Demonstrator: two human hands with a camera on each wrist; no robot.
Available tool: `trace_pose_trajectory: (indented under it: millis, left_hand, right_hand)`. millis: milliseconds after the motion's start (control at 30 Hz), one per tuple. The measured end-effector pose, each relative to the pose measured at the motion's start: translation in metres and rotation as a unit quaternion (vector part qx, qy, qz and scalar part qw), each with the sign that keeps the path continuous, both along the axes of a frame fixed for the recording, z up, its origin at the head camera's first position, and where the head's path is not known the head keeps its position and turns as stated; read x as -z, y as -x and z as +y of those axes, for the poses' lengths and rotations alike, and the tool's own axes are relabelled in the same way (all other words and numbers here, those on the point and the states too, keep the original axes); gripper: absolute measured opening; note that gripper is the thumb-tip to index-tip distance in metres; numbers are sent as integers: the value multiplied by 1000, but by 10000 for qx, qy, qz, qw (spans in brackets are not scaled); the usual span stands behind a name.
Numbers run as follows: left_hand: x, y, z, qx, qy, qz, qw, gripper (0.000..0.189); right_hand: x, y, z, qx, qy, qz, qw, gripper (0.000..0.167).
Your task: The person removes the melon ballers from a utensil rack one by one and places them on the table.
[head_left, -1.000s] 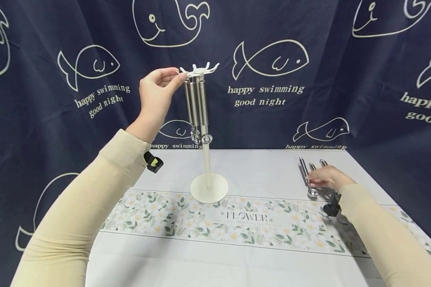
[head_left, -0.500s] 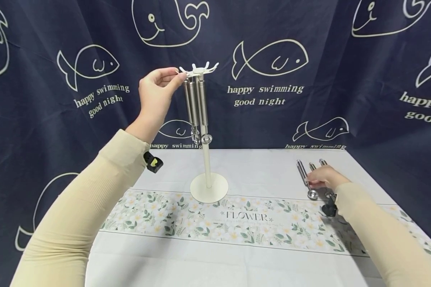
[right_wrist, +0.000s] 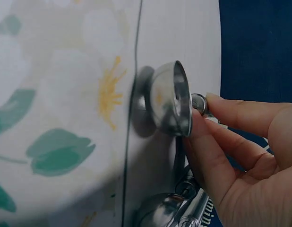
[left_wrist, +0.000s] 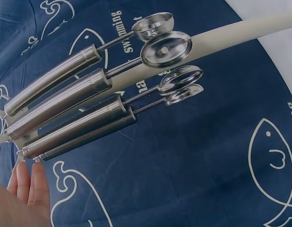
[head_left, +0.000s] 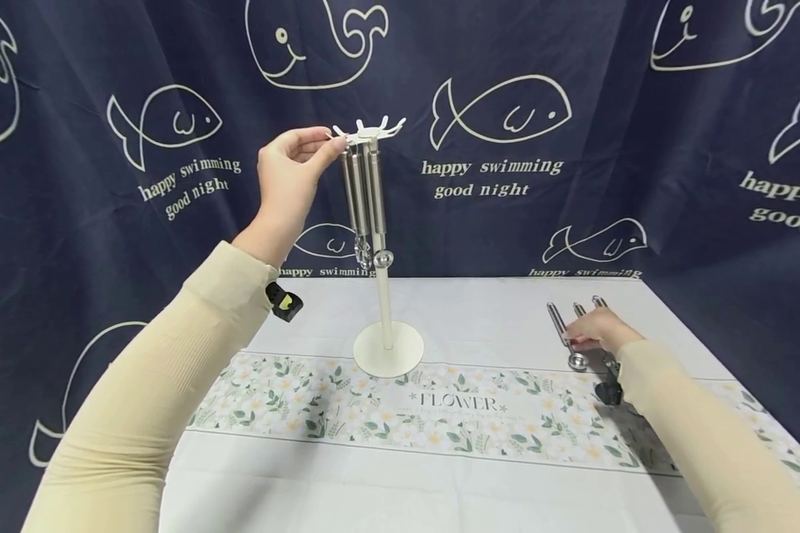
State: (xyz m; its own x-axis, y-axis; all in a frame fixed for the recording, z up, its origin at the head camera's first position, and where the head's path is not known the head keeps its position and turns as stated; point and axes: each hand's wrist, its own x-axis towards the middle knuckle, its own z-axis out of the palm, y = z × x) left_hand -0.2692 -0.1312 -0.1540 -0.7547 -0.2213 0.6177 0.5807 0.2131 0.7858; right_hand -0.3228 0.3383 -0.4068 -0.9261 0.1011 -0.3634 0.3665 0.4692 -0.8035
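Observation:
My left hand (head_left: 290, 163) pinches a hook at the left of the white hanging rack (head_left: 373, 363), thumb and fingers together at its top. Several metal spoons (left_wrist: 65, 101) with thick cylindrical handles and small round bowls hang from the rack, bowls down. At the right of the table my right hand (head_left: 600, 329) grips another such spoon (head_left: 577, 361) between thumb and fingers. In the right wrist view its bowl (right_wrist: 167, 99) stands on edge close over the cloth. Two more spoons (head_left: 578, 309) lie behind that hand, partly hidden by it.
A white tablecloth (head_left: 440, 481) with a floral band covers the table. Behind it hangs a dark blue curtain (head_left: 500, 229) with fish and whale drawings. The rack's round base stands left of the table's middle, and its upper hooks (head_left: 393, 127) spread outward.
My right hand has shifted slightly left with its spoon, whose handle end has swung left, away from the other two. The left hand stays at the rack's hook.

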Motion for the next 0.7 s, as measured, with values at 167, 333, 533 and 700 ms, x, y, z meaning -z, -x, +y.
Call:
trace_pose_trajectory:
  millis: [167,333,533,700]
  left_hand:
    - [1,-1,0,-19,14,17,10000,37]
    - [2,-2,2,-34,47,32,10000,36]
    - [2,-2,2,-93,75,7,9999,35]
    - [2,-1,2,-99,79,8,9999,36]
  right_hand:
    - [7,0,-1,69,-165,125,9998,49]
    - [11,1,5,301,2,139,9994,53]
    - [7,-5,12,424,172,311,9985,48]
    - [3,-13,17,0,717,523,9961,28]
